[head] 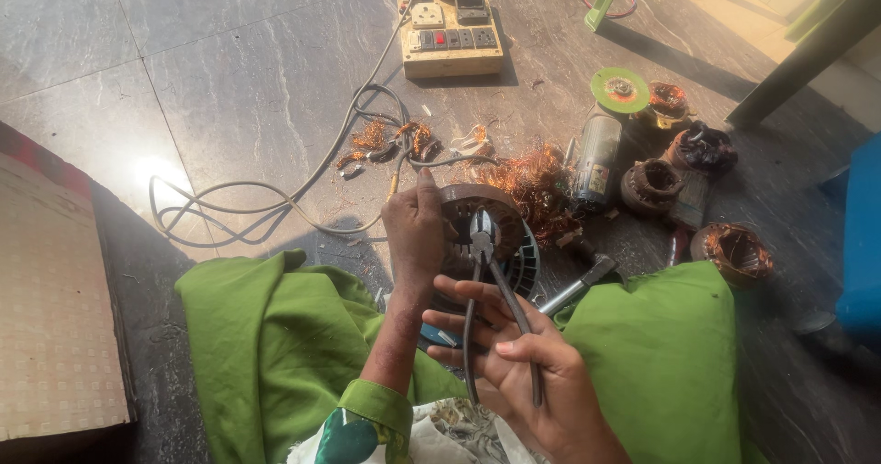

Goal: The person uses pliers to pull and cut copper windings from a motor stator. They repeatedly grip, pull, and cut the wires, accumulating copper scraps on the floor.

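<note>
I sit on the floor with green cloth over both knees. My left hand (415,230) grips the rim of a round motor stator (491,230) that stands between my knees. My right hand (518,363) holds a pair of pliers (491,285) by its two long handles, palm up. The jaws of the pliers rest against the face of the stator. A hammer (578,285) lies under the stator's right side.
Loose copper wire (528,179) is heaped behind the stator. An angle grinder (601,147) with a green disc, several other wound stators (652,187) and a switchboard (450,28) with a grey cable (275,202) lie on the stone floor. Cardboard (50,308) lies left.
</note>
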